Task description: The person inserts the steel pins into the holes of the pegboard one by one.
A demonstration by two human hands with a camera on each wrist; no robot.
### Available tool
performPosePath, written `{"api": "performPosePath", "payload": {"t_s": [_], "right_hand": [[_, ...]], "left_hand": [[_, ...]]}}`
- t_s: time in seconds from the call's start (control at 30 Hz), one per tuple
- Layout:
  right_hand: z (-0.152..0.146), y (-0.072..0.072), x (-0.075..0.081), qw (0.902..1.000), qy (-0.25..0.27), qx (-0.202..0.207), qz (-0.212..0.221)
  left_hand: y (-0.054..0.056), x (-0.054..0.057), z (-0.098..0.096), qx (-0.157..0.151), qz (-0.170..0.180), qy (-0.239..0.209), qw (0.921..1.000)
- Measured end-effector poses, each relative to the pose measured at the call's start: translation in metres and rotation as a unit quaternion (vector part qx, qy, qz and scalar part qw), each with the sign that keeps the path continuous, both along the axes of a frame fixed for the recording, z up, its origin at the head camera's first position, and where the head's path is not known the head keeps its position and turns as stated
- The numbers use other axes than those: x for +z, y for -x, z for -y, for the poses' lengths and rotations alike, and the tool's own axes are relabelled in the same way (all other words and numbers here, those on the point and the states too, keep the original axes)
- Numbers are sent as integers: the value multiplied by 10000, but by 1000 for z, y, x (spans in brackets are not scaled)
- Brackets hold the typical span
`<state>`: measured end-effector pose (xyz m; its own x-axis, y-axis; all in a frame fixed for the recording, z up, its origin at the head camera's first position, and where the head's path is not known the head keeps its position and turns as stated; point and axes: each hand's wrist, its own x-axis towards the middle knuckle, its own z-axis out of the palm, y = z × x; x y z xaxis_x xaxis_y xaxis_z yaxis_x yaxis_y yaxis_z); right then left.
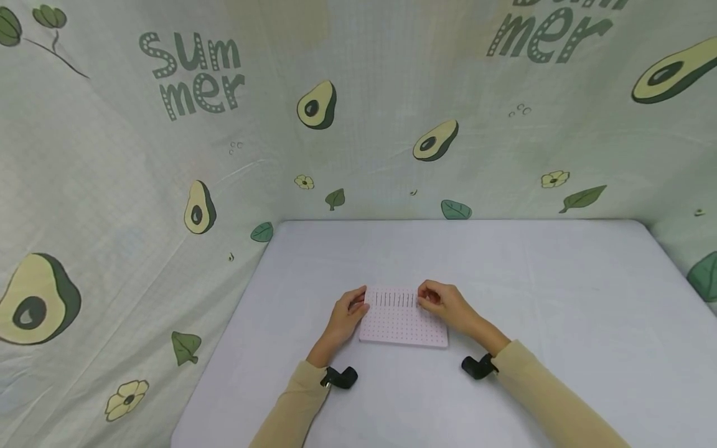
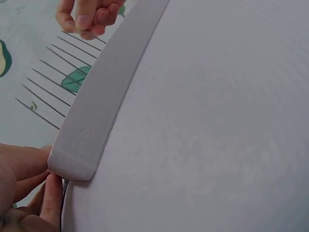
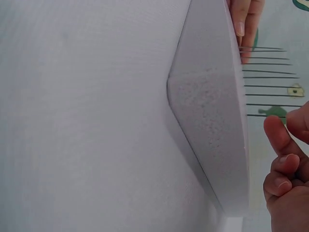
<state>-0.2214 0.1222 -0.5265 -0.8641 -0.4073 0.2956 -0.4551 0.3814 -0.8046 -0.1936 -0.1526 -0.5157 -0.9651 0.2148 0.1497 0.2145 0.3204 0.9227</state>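
A pale pink foam board (image 1: 404, 326) dotted with rows of small holes lies on the table. Thin dark needles (image 1: 394, 300) stand upright in one row along its far part. My left hand (image 1: 344, 314) grips the board's left side, with fingers at the near corner in the left wrist view. At the right end of the row, my right hand (image 1: 448, 306) pinches a needle between thumb and forefinger, its other fingers curled. In the right wrist view the nearest needle (image 3: 258, 115) runs up to those fingertips. A thin dark strand (image 2: 63, 198) shows beside the left fingers.
The white table (image 1: 560, 298) spreads around the board on all sides. Behind and to the left hangs a pale cloth (image 1: 370, 74) printed with avocados and leaves. Black wrist cameras sit on both cuffs, the left camera (image 1: 343, 378) and right camera (image 1: 478, 367) close above the tabletop.
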Motion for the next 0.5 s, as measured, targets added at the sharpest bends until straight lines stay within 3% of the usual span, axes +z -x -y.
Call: {"api": "performPosePath", "payload": {"t_s": [0.37,0.5], "right_hand": [[-1,-6,-9,9999,17,23,101],[-7,-7,-7,9998,38,-81,166]], "left_hand": [[-3,-3,4,13,29,57,10000],[2,-15,3,80,-3,62,9999]]}}
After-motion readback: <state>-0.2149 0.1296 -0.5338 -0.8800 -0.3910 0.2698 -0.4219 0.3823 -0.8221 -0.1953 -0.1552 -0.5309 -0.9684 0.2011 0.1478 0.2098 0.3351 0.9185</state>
